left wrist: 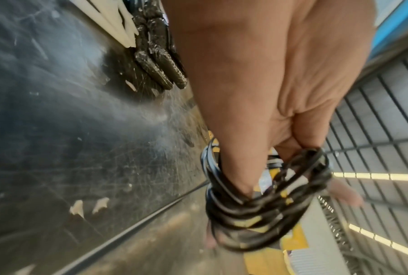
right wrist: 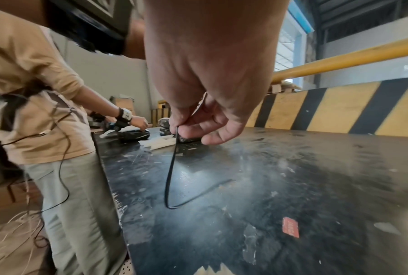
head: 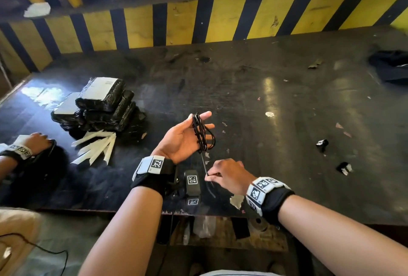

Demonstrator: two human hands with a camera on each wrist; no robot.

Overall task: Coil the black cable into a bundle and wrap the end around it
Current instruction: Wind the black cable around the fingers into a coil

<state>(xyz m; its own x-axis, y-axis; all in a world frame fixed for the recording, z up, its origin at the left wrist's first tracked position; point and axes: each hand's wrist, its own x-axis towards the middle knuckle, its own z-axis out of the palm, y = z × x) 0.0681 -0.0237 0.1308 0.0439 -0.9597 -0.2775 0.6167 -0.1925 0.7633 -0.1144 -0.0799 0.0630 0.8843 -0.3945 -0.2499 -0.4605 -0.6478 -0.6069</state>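
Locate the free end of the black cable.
In the head view the free end hangs below the coil on the left hand, pinched by the right hand near the table's front edge.

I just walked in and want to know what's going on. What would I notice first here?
First, the black cable looped round the fingers of the raised left hand mid-table, while the right hand pinches its loose end just below. Behind runs a yellow-and-black striped wall. At the left stands a stack of black wrapped packs.
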